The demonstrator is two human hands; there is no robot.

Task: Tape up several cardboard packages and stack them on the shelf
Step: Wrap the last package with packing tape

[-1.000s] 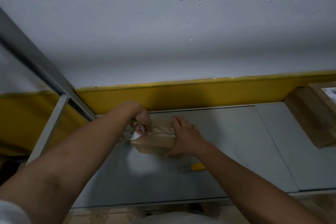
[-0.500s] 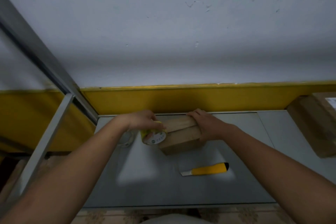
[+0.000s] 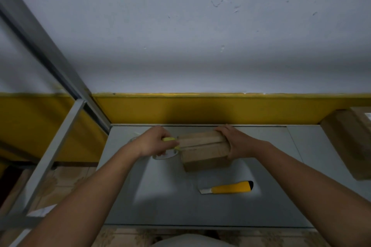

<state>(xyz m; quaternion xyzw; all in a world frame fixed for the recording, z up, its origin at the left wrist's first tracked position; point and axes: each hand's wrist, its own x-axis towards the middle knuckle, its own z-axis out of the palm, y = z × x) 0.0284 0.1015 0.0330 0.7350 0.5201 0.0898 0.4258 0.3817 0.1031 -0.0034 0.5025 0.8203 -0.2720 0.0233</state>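
A small brown cardboard box [image 3: 202, 151] sits on the grey table [image 3: 271, 196], with a seam running along its top. My left hand [image 3: 156, 142] grips a roll of clear tape [image 3: 170, 151] with a yellow core, pressed against the box's left end. My right hand [image 3: 233, 142] holds the box's right end, fingers curled over its far top edge.
A yellow utility knife [image 3: 228, 187] lies on the table in front of the box. Larger cardboard packages [image 3: 349, 146] stand at the right edge. A grey metal shelf frame [image 3: 60, 132] rises on the left. A yellow-and-white wall runs behind the table.
The box has been turned, and my right hand moved from its near side to its right end. The tape roll came round to the box's left end.
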